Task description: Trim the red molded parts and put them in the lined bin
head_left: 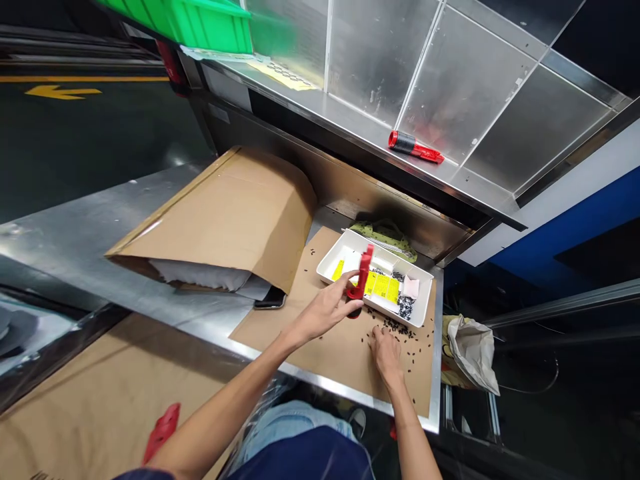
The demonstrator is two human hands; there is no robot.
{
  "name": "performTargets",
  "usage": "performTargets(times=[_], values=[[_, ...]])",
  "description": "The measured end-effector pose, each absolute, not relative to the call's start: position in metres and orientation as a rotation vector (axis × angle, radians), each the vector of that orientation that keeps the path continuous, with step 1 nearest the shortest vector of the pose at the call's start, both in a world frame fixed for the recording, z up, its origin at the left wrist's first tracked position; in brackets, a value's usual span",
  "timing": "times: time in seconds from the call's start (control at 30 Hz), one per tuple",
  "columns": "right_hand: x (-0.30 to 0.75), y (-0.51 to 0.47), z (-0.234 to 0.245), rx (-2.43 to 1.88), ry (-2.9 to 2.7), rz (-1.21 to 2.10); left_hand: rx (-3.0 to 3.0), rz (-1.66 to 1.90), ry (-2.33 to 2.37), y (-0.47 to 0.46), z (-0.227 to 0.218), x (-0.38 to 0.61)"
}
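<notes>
A red piece [367, 268] with a dark lower end is gripped between the thumb and fingers of the left hand [327, 310], where it is held roughly upright, the thumb set low near its dark end and its red top left standing clear above the fingers. It is seen against the near side of a white tray [426, 301]; whether the tray is touched by it cannot be told. The fingers of the right hand [387, 353] are curled down at the edge of a scatter of small black bits [399, 328], and whether one is pinched there cannot be told. The bits are strewn over a brown sheet [320, 353], by which part of the metal bench [110, 207] is covered. In the tray, yellow labels [387, 288] and a pale pink block [411, 287] are held. Behind it a green patterned pouch [400, 245] is laid. To the left a large brown paper bag [225, 207] is rested on the bench. Above, another red piece [415, 147] with a black band is placed on a metal shelf [350, 119].
</notes>
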State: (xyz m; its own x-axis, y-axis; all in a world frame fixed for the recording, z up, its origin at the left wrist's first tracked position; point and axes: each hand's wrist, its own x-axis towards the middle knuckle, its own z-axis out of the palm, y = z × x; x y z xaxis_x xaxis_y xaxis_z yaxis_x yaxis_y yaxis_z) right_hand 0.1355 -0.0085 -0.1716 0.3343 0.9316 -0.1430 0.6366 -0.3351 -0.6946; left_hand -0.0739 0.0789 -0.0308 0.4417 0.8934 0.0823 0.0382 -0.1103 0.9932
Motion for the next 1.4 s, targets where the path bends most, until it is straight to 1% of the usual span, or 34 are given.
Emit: performTargets(times=[0.1, 0.2, 0.3, 0.4, 0.57, 0.67, 0.73, 0.9, 1.03, 1.23, 1.4], values=[[0.140, -0.007, -0.176, -2.041, -1.247, 0.778, 1.150, 0.871, 0.696, 0.068, -0.035, -0.081], [0.149, -0.014, -0.169, -1.926, -1.100, 0.877, 0.860, 0.778, 0.601, 0.050, -0.042, -0.082], [0.156, -0.029, -0.150, -1.781, -0.935, 0.966, 0.600, 0.707, 0.515, 0.027, -0.046, -0.075], [0.158, -0.051, -0.119, -1.680, -0.803, 0.969, 0.470, 0.651, 0.430, 0.006, -0.044, -0.063], [0.150, -0.092, -0.053, -1.494, -0.668, 0.824, 0.306, 0.662, 0.380, -0.012, -0.032, -0.048], [0.135, -0.111, -0.021, -1.370, -0.720, 0.640, 0.242, 0.658, 0.383, -0.016, -0.025, -0.046], [0.123, -0.119, -0.009, -1.302, -0.815, 0.481, 0.180, 0.633, 0.377, -0.020, -0.020, -0.045], [0.094, -0.124, 0.001, -1.175, -1.134, 0.045, 0.132, 0.630, 0.451, -0.032, -0.002, -0.042], [0.085, -0.123, 0.006, -1.140, -1.288, -0.121, 0.122, 0.643, 0.521, -0.038, 0.012, -0.041], [0.083, -0.129, 0.001, -1.173, -1.338, -0.148, 0.161, 0.708, 0.521, -0.043, 0.025, -0.046], [0.083, -0.131, -0.001, -1.164, -1.376, -0.160, 0.206, 0.655, 0.504, -0.045, 0.029, -0.048]])
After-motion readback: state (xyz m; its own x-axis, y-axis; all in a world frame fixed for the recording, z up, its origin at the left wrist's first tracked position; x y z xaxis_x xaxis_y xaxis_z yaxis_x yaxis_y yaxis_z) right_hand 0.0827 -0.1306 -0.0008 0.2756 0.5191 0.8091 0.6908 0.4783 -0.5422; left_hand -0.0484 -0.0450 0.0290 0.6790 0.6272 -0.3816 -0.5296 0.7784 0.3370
